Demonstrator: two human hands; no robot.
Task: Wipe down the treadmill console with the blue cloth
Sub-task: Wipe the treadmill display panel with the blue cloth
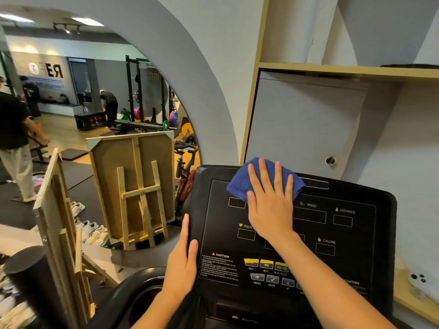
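The black treadmill console (351,233) fills the lower right of the head view, with labelled displays and yellow and grey buttons. A folded blue cloth (240,184) lies on its upper left area. My right hand (270,205) presses flat on the cloth with fingers spread, covering most of it. My left hand (183,260) grips the console's left edge, thumb on the face and fingers wrapped behind.
A wooden easel (140,198) stands left of the console before an arched mirror showing the gym and people. A shelf unit (344,70) rises behind the console. A white device (421,281) lies on the ledge at right. A black cup holder (142,295) sits lower left.
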